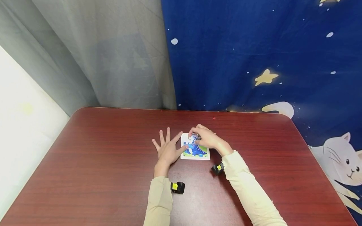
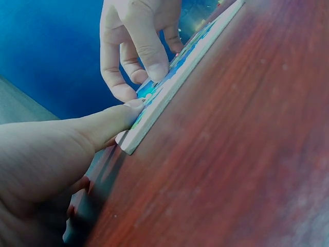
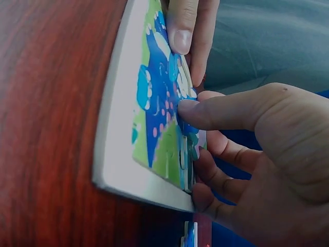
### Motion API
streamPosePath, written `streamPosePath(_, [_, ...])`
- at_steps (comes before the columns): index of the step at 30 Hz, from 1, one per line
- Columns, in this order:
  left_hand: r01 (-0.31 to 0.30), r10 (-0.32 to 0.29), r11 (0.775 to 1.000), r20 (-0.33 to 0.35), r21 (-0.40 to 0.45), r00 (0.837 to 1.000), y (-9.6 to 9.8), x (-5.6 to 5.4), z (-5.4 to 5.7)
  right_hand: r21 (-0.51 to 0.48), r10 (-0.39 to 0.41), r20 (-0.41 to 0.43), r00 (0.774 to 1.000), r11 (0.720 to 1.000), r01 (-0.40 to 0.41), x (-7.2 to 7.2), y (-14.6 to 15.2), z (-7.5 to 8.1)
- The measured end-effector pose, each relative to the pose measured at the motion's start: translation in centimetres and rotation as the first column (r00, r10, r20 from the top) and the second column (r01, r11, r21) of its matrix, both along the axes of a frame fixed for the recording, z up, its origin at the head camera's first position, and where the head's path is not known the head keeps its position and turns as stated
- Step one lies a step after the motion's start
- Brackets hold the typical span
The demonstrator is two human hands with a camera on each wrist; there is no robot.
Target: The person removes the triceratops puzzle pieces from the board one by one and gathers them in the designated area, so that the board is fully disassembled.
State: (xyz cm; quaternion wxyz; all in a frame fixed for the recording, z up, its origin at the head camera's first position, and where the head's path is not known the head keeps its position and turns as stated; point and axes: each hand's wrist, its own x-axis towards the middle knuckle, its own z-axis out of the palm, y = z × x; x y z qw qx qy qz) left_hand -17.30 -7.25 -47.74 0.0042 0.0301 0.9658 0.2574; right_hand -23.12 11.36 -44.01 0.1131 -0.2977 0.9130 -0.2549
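Note:
A small jigsaw puzzle (image 1: pixel 195 153) with a white frame lies on the table, showing a blue spotted figure on green. My left hand (image 1: pixel 167 152) is spread flat at its left side. The left thumb (image 2: pixel 115 121) presses on the puzzle's face near the edge. Over the upper part of the puzzle, my right hand (image 1: pixel 207 138) bends down with thumb and fingers curled. It pinches a blue puzzle piece (image 3: pixel 189 119), thumb on the near side and fingers behind, partly hidden by the hand.
A loose puzzle piece (image 3: pixel 190 235) lies beyond the frame in the right wrist view. Small red bits (image 1: pixel 213 118) are near the back edge of the reddish-brown table (image 1: pixel 113 175). Grey and blue curtains (image 1: pixel 215 62) hang behind it.

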Motion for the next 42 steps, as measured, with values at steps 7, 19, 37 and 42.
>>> streamPosePath(7, [0.002, -0.002, 1.000, 0.005, -0.016, 1.000, 0.0, -0.1, 0.1, -0.028, -0.054, -0.018, 0.998, 0.998, 0.054, 0.1, 0.1, -0.1])
streamPosePath(19, [-0.003, 0.003, 1.000, 0.011, -0.009, 1.000, 0.0, 0.2, 0.1, -0.074, -0.115, -0.036, 0.993, 0.991, 0.112, 0.1, 0.2, -0.2])
streamPosePath(37, [-0.003, 0.003, 1.000, 0.008, 0.021, 1.000, 0.0, 0.3, -0.1, -0.106, -0.152, -0.203, 0.967, 0.985, 0.133, 0.2, 5.0, 2.2])
streamPosePath(42, [0.000, 0.000, 1.000, -0.007, 0.017, 1.000, 0.0, 0.3, 0.0, -0.128, -0.254, -0.179, 0.951, 0.964, 0.233, 0.7, 8.0, 2.1])
